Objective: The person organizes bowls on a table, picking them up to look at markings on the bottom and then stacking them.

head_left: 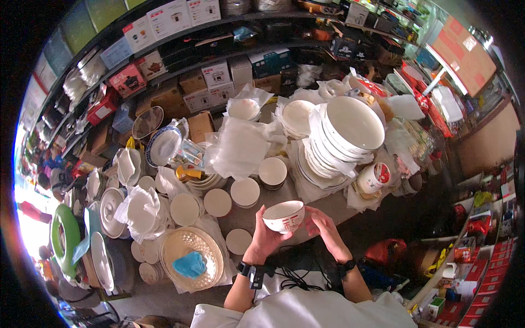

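Note:
A small white bowl with red markings on its outside is held up in front of me, tilted so its inside shows. My left hand grips it from the left and underneath, fingers closed round it. At the bowl's right side is my right hand, its bent fingers against the wall near the rim. Just beyond the bowl, stacks of small round white dishes stand on the table, among them one stack and a taller one. Another round white dish lies left of my left hand.
A tall stack of large white bowls rises at the back right. A wide cream basin holding a blue cloth sits at the left front. Wrapped crockery crowds the middle. Shelves of boxes run behind; red boxes line the right.

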Tool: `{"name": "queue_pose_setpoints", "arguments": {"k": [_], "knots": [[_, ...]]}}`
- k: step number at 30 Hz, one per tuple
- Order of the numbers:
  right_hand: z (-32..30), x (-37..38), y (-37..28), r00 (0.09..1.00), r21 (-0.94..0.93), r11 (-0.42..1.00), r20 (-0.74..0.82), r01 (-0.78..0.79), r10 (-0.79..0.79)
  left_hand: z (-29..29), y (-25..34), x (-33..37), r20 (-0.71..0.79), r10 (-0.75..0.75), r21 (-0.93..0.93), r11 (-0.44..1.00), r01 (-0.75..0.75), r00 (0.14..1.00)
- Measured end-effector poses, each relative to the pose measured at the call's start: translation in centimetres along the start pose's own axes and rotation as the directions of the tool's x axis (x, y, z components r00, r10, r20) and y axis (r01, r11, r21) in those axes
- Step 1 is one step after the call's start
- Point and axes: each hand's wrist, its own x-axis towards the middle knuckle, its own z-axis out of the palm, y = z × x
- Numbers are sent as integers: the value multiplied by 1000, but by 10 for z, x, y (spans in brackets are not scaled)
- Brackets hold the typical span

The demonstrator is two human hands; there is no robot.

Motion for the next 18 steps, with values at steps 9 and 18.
{"name": "queue_pose_setpoints", "arguments": {"k": [9,18], "knots": [[1,2,13,982,-100,983,125,157,-144,6,-20,-2,-1,-146,-81,986,146,989],[21,13,25,994,65,992,17,-106,105,-17,-15,-17,43,-55,320,947,39,998]]}}
